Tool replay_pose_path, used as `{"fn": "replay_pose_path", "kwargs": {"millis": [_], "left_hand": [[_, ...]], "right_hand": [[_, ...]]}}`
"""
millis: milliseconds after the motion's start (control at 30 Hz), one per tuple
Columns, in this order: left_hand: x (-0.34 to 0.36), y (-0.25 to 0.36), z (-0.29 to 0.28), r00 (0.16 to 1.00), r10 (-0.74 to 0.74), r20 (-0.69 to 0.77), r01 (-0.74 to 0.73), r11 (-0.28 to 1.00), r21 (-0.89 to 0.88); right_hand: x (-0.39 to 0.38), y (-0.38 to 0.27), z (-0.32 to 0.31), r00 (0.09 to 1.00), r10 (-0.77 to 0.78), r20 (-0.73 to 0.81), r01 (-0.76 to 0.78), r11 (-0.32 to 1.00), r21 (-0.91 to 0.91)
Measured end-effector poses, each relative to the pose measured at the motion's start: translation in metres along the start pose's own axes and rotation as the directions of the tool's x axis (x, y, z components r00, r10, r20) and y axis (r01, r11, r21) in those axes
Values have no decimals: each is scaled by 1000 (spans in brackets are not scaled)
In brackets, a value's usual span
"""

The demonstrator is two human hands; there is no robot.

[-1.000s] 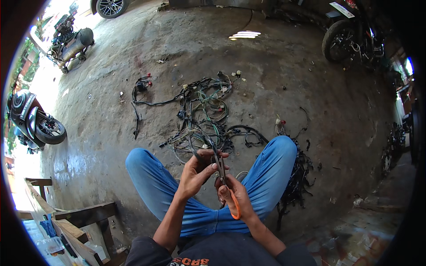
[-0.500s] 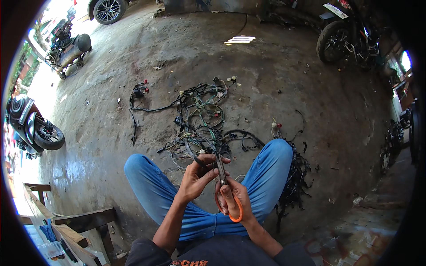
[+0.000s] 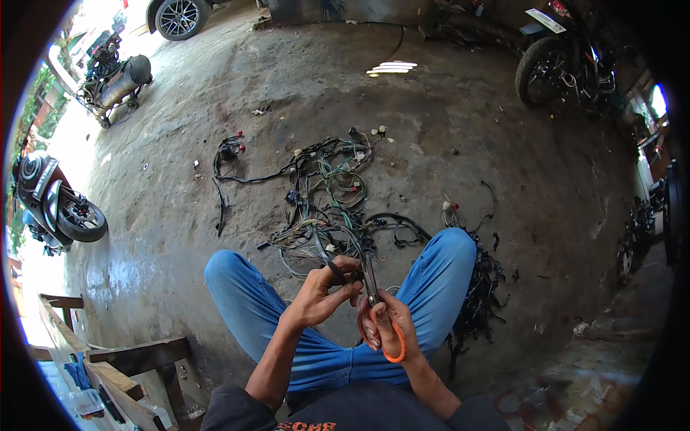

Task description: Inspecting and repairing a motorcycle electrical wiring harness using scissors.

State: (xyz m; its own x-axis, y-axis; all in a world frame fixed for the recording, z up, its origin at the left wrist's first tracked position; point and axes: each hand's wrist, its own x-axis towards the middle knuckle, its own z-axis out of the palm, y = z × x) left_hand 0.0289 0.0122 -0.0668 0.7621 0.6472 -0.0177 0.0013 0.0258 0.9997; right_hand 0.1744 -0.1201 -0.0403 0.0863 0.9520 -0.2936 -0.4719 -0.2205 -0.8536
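Observation:
My right hand (image 3: pixel 388 323) is closed round the orange handles of a pair of scissors (image 3: pixel 371 280), whose metal blades point away from me. Close beside the blades, my left hand (image 3: pixel 320 291) pinches a dark, wrapped part of a wiring harness (image 3: pixel 338 179). A small black piece shows at its fingertips, too small to make out. The harness spreads over the ground beyond my hands, a tangle of black-sheathed, green and pale wires with white and red connectors. Fingers hide part of the held section.
Cut black scraps (image 3: pixel 483 287) lie in a heap beside my right knee. A wooden bench frame (image 3: pixel 136 355) stands at the lower left. Motorbikes (image 3: pixel 68 208) are parked at both sides, an air compressor (image 3: pixel 126 79) at the far left and a car wheel (image 3: pixel 180 18) behind it.
The scissors and my right hand have shifted slightly to the right. My left hand keeps its pinch on the harness, its fingers a little more drawn back from the blades.

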Motion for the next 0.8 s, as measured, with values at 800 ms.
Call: {"fn": "replay_pose_path", "kwargs": {"millis": [800], "left_hand": [[17,8,-11,996,65,59,-39,931,-363]], "right_hand": [[1,-6,3,992,97,84,-105,989,100]]}}
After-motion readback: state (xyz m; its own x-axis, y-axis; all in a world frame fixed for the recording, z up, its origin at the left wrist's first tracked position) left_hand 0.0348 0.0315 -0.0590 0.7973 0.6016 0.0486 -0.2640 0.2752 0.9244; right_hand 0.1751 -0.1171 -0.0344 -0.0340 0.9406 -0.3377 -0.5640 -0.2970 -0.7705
